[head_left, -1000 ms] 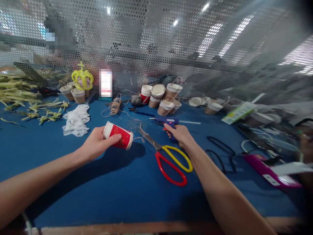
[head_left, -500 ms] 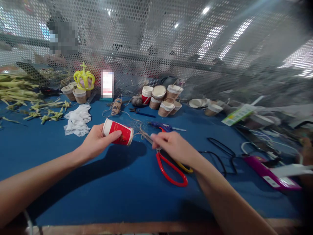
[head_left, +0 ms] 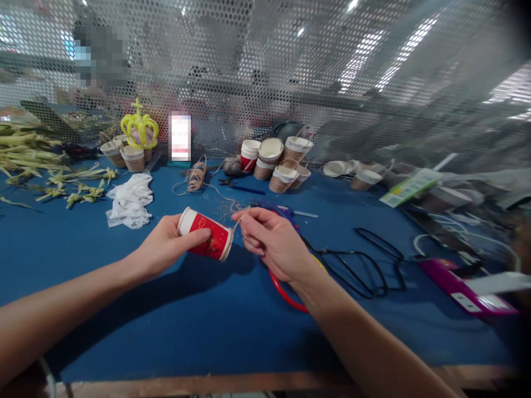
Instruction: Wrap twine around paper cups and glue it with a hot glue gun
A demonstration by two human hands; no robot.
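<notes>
My left hand (head_left: pixel 166 246) grips a red paper cup (head_left: pixel 205 235) lying on its side above the blue table (head_left: pixel 186 326), its white rim toward the left. My right hand (head_left: pixel 276 240) is just right of the cup, thumb and fingers pinched on the end of a thin brown twine (head_left: pixel 236 221) that trails back to a twine coil (head_left: pixel 194 179). Red and yellow scissors (head_left: pixel 288 293) lie under my right wrist, mostly hidden. A blue glue gun (head_left: pixel 276 209) lies on the table just behind that hand.
Twine-wrapped cups (head_left: pixel 282 160) cluster at the back centre, more cups with a yellow crown (head_left: pixel 139 130) at back left. White cloth (head_left: pixel 130 202), green leaf strips (head_left: pixel 50 182), black cable (head_left: pixel 365 265), a purple tool (head_left: pixel 464 287). A perforated metal screen (head_left: pixel 290 72) walls the back.
My right hand left the glue gun, came left across the scissors, and now pinches the twine beside the cup. The left hand and cup stayed nearly still.
</notes>
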